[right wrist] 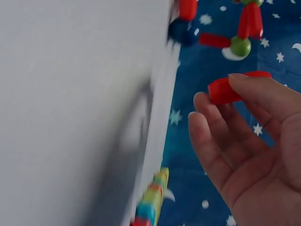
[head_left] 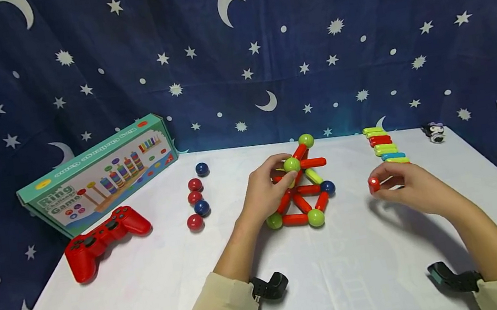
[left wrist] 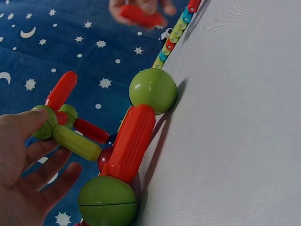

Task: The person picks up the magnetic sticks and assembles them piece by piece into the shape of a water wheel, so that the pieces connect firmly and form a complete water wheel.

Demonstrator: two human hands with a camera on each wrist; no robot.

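Pinching a red ribbed rod [right wrist: 223, 92] between thumb and fingers of the right hand [head_left: 405, 186], raised above the table, well apart from anything to join. Gripping a green ball [head_left: 291, 164] between thumb and forefinger of the left hand [head_left: 264, 187], spreading the other fingers loosely below, high on a rod-and-ball framework [head_left: 302, 203] standing near mid-table.

Risking, perhaps, a collapse of that raised part: resting it on only a few slanting rods, and probably inviting a joint to pop loose through a hard squeeze or sideways tug. Likely endangering the red side rod [head_left: 314, 163] as well, with its outer end joined to nothing, through any careless knock. Possibly dropping the pinched rod through too light a hold, and sending it rolling.

Working over a white tabletop [head_left: 364, 266], with a line of yellow-green, red and blue rods [head_left: 386, 148] beyond the right hand, and a small black-and-white figurine [head_left: 434, 132] farther right. Having five loose red and blue balls [head_left: 195, 198] in a rough column to the left, then a red gamepad [head_left: 103, 241] just before a green Ring Game box [head_left: 109, 180]. Facing a dark blue curtain [head_left: 191, 20] printed with pale moons and stars, hanging close behind the table.
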